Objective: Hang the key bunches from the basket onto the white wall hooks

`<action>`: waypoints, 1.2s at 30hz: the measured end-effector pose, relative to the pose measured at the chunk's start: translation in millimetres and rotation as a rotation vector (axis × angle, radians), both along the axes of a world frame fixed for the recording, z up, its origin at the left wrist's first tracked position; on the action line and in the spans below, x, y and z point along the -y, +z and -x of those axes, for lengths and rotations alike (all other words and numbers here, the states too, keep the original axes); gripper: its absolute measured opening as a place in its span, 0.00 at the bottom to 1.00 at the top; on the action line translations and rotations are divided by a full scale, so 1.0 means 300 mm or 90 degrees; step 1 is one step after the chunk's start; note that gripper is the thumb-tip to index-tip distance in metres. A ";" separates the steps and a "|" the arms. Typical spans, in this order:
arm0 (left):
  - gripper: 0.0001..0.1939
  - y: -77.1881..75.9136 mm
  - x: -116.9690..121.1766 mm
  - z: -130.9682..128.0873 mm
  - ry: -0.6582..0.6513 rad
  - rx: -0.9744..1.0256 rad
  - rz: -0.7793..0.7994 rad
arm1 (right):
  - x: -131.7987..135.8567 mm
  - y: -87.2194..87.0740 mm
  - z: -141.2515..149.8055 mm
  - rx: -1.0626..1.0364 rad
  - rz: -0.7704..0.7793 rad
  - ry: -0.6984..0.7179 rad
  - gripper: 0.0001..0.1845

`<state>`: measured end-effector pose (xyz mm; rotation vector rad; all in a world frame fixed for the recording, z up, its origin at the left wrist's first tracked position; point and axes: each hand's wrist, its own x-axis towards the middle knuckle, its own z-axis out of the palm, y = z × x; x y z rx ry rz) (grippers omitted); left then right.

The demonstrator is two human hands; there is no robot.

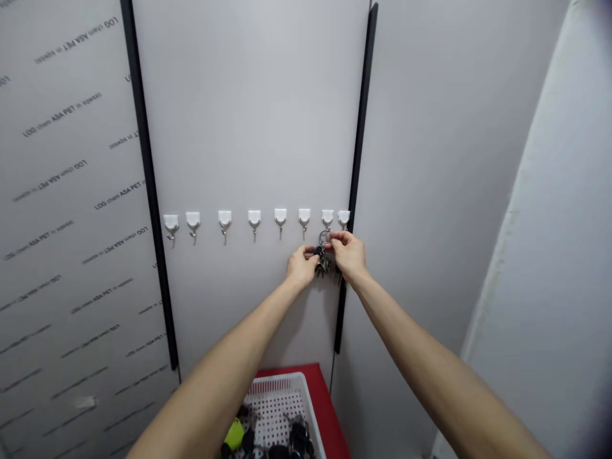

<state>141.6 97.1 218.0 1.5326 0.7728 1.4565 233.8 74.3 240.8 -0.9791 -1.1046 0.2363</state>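
Left hand and right hand pinch keys, centre-right; six hooks bare, more keys unhung in basket, bottom centre.

Hooks are lining the panel between two strips; a key bunch is sitting between the hands; below, a basket is resting on the bench.
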 end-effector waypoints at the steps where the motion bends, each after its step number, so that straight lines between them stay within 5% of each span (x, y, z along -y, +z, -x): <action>1: 0.10 -0.007 0.003 0.010 -0.004 0.007 0.010 | 0.003 -0.005 -0.002 0.011 -0.003 -0.009 0.06; 5: 0.10 -0.068 0.040 0.076 -0.033 0.015 0.059 | 0.039 -0.035 -0.007 0.060 -0.014 -0.070 0.08; 8: 0.10 -0.191 0.084 0.161 -0.059 -0.012 0.096 | 0.090 -0.118 0.014 0.112 -0.049 -0.130 0.09; 11: 0.09 -0.377 0.141 0.263 -0.053 -0.056 0.137 | 0.153 -0.287 0.073 0.231 -0.008 -0.096 0.08; 14: 0.08 -0.570 0.210 0.352 -0.026 -0.154 0.152 | 0.221 -0.501 0.155 0.412 0.175 0.065 0.09; 18: 0.09 -0.732 0.288 0.422 -0.020 -0.332 0.107 | 0.280 -0.701 0.234 0.599 0.357 0.232 0.12; 28: 0.14 -0.762 0.314 0.441 -0.125 -0.670 -0.031 | 0.307 -0.760 0.240 0.884 0.429 0.285 0.14; 36: 0.11 -0.761 0.308 0.437 -0.147 -0.754 -0.055 | 0.297 -0.760 0.252 0.972 0.472 0.247 0.10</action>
